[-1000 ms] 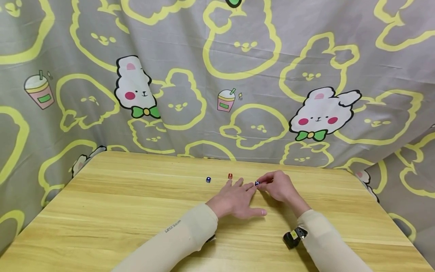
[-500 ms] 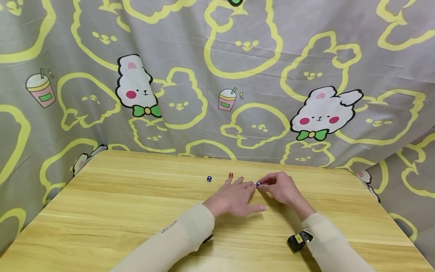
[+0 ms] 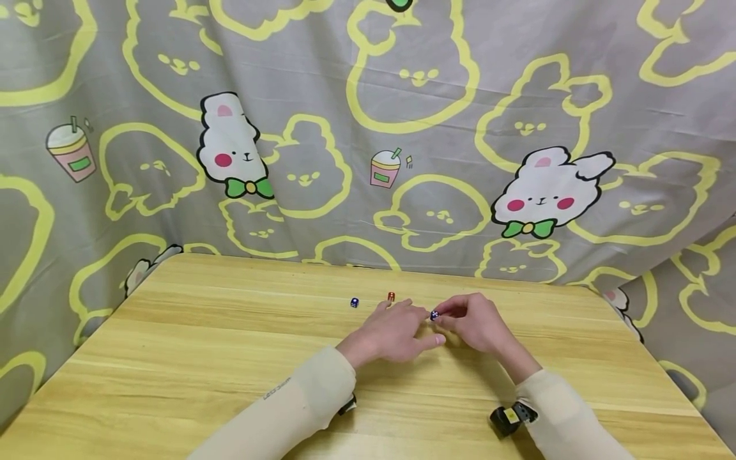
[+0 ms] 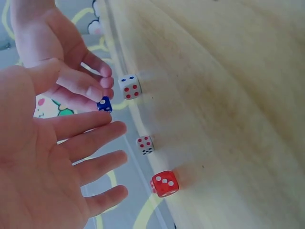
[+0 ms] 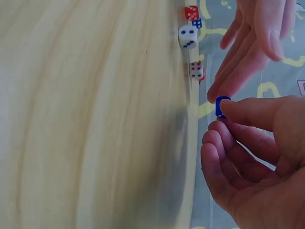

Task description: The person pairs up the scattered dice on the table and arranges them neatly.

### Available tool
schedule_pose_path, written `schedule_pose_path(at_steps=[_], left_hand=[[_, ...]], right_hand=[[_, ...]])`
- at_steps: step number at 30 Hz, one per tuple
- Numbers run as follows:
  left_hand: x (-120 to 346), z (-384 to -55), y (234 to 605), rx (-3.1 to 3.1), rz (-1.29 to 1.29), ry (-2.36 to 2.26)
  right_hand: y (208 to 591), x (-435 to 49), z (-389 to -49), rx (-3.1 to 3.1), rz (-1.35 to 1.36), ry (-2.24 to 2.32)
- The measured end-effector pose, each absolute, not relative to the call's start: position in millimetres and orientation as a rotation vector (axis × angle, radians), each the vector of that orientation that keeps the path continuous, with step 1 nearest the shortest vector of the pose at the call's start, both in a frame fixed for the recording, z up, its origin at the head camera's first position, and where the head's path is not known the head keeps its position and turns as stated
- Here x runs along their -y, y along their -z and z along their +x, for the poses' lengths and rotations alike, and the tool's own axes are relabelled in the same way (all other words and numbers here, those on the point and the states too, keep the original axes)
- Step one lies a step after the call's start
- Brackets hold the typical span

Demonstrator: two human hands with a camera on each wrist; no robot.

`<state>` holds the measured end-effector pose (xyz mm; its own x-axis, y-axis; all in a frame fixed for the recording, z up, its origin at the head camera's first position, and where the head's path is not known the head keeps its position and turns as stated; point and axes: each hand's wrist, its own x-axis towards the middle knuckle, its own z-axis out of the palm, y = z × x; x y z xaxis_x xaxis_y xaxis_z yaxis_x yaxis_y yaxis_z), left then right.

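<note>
My right hand (image 3: 480, 322) pinches a small blue die (image 3: 434, 315) with white pips between thumb and fingers. The right wrist view shows the thumb across the blue die (image 5: 221, 107), above the table. My left hand (image 3: 393, 332) is held palm down with fingers extended and thumb out to the side. Its index fingertip is close to the held die; contact cannot be told. Past the left fingertips, the left wrist view has a larger white die (image 4: 130, 87), a smaller white die (image 4: 145, 144) and a red die (image 4: 165, 183) on the table. The left hand hides the white dice from the head view.
Another blue die (image 3: 354, 302) lies left of a red die (image 3: 391, 296) toward the table's far side. The wooden table (image 3: 172, 345) meets a grey patterned curtain (image 3: 322, 83) at the back. A black wrist camera (image 3: 506, 421) hangs under the right sleeve.
Both hands have drawn slightly nearer to me, the right one still pinching the blue die. The left thumb has shifted up toward the right hand. The dice on the table stay put.
</note>
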<state>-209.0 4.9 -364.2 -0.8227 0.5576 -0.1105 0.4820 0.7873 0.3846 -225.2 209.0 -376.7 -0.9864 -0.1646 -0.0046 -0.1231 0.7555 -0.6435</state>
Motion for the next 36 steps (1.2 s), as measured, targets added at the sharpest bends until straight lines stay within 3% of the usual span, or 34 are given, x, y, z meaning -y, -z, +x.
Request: schedule_pose_path(at_steps=[14,36], left_hand=[[11,-201,358,-2.787,0.841,-0.66],[45,-172,364,-2.459,0.483,-1.354]], right_hand=[[367,-195,-207,-2.833,-0.246,1.131],[365,-162,-169,-2.662,-0.34,1.308]])
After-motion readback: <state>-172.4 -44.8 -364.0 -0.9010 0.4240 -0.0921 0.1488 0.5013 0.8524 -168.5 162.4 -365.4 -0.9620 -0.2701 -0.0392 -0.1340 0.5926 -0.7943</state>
